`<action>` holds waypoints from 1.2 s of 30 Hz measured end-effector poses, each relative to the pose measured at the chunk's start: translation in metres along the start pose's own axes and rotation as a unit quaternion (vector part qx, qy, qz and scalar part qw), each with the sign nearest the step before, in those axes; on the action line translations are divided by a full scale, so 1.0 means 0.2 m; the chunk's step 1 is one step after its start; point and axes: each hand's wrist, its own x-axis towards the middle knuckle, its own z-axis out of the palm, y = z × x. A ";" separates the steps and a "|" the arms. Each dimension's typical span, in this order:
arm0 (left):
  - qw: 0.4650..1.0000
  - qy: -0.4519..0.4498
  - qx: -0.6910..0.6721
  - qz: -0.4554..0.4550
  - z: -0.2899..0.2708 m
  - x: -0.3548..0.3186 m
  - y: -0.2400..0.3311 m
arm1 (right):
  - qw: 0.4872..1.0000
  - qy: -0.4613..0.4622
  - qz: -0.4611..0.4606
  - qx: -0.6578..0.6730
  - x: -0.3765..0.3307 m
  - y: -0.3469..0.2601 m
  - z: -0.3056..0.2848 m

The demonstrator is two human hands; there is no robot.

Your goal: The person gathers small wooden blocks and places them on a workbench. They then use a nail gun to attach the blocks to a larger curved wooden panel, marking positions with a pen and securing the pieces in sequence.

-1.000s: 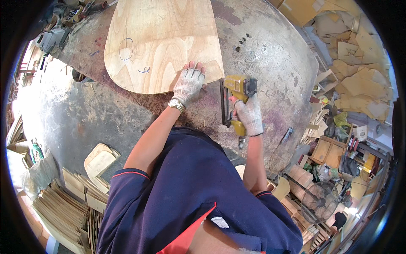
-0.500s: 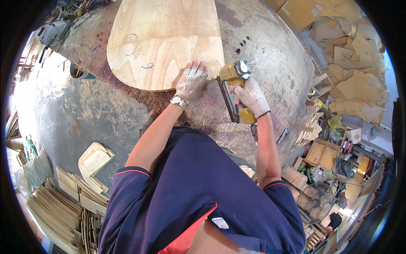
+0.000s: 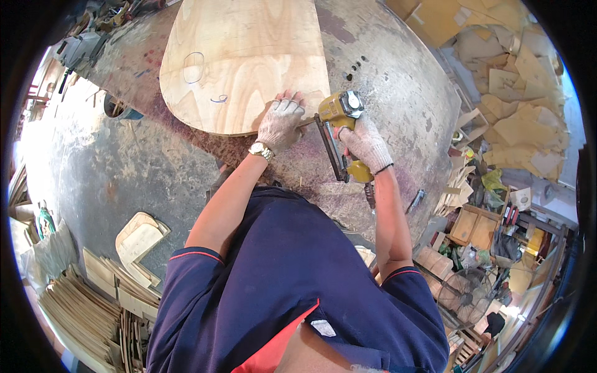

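A large rounded plywood panel lies flat on a worn, stained workbench. My left hand, in a white knit glove with a wristwatch, presses flat on the panel's near right corner. My right hand, also gloved, grips a yellow pneumatic nail gun. The gun's nose touches the panel's edge just right of my left fingers. Its long dark magazine points back toward me.
Stacks of cut plywood shapes lie on the floor at lower left. Cardboard scraps pile up at upper right. Wooden boxes and a fan stand at right. Several small dark screws sit on the bench.
My right hand brought the nail gun up and left, from beside the bench edge to the panel's corner. My left hand stayed pressed on the panel.
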 end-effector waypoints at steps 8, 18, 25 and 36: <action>1.000 -0.002 0.007 -0.001 0.00 0.00 0.00 | 1.000 0.008 -0.011 -0.007 0.00 0.01 0.01; 0.998 -0.041 -0.034 0.031 -0.16 -0.04 -0.06 | 0.999 0.001 -0.030 0.022 0.03 0.04 0.02; 0.994 -0.072 0.057 0.060 -0.30 -0.15 -0.26 | 0.997 0.030 -0.053 0.045 -0.01 0.17 0.11; 0.989 -0.033 0.096 0.108 -0.21 -0.16 -0.30 | 0.954 0.087 0.020 0.285 -0.14 0.19 0.41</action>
